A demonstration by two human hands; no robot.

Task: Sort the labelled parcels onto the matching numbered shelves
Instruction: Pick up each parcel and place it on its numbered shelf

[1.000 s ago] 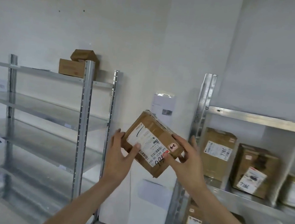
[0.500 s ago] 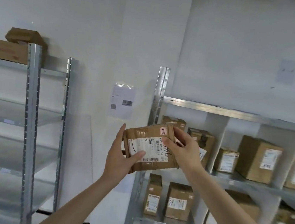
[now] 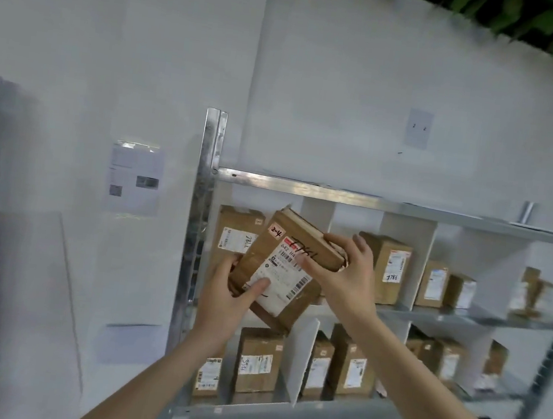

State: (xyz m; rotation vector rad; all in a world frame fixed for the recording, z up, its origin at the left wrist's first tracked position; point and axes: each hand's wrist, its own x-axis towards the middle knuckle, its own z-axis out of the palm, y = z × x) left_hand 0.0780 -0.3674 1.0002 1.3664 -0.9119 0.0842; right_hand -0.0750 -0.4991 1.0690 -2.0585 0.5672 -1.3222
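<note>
I see a white wall (image 3: 352, 80) with a corner running down its middle. A sheet of paper (image 3: 135, 177) is stuck to its left part, a small grey plate (image 3: 418, 128) to its right. Green leaves (image 3: 537, 22) hang at top right. Light is even.

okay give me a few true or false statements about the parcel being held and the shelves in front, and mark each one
1. Both hands grip the parcel. True: the left hand holds its lower end, the right hand its upper end.
2. The parcel is held level. False: it is tilted.
3. A small sticker on it reads 2-4. True.
4. The metal shelf unit behind it holds no boxes. False: labelled boxes stand on two levels.
5. The parcel already rests on a shelf. False: it is in the air, in front of the unit.
</note>
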